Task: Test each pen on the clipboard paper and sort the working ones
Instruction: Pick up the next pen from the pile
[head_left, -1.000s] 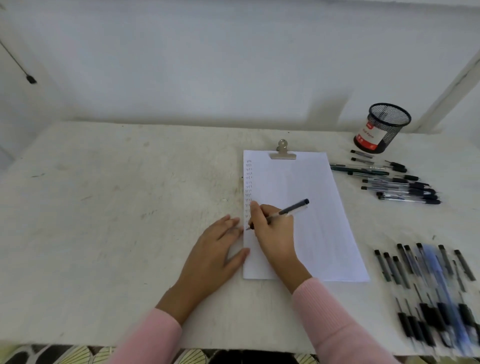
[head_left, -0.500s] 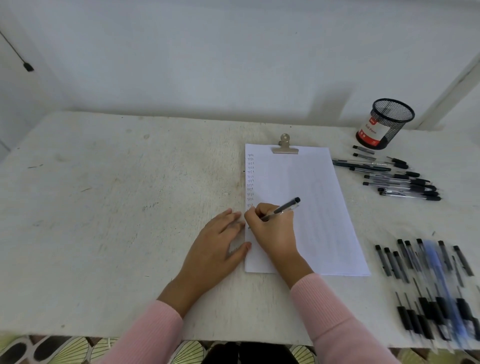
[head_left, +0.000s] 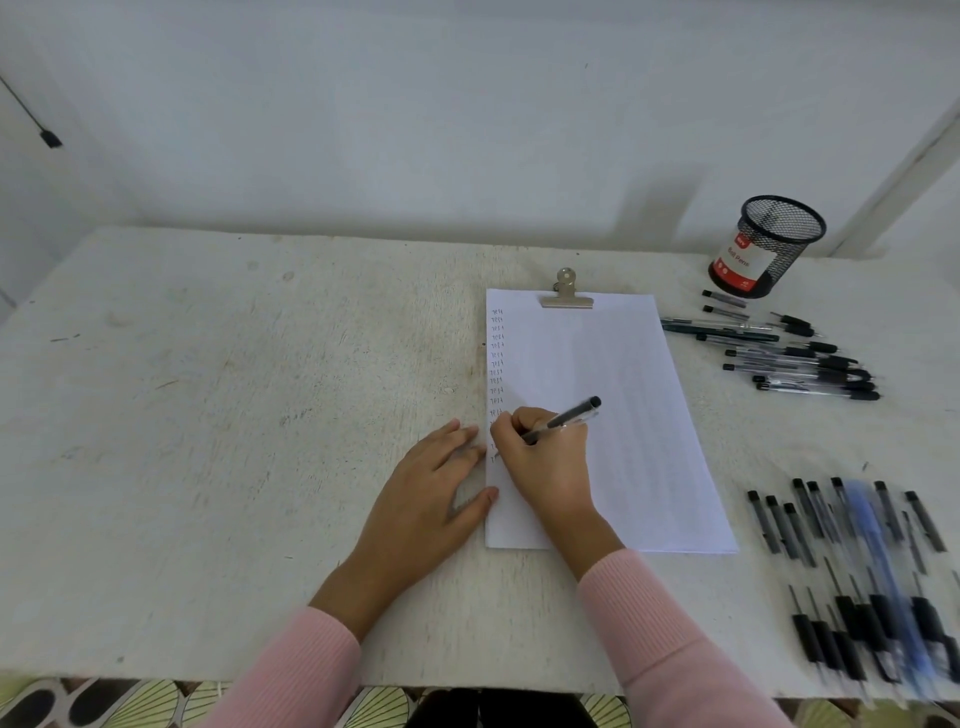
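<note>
White paper (head_left: 623, 415) lies under a metal clip (head_left: 566, 296) on the clipboard, with a column of small written marks (head_left: 496, 358) down its left margin. My right hand (head_left: 545, 462) grips a black-capped pen (head_left: 563, 419), tip down at the left margin below the marks. My left hand (head_left: 431, 493) rests flat on the table, fingertips touching the paper's left edge. A group of capped pens (head_left: 795, 353) lies to the upper right of the paper. A larger spread of pens (head_left: 862, 566) lies at the lower right.
A black mesh pen holder (head_left: 769, 244) with a red and white label stands at the back right near the wall. The white table (head_left: 208, 415) stretches wide on the left. Its front edge runs just below my pink sleeves.
The camera view has shifted slightly. My right hand with the pen stays at the left margin, a little lower along the column of marks. My left hand stays put.
</note>
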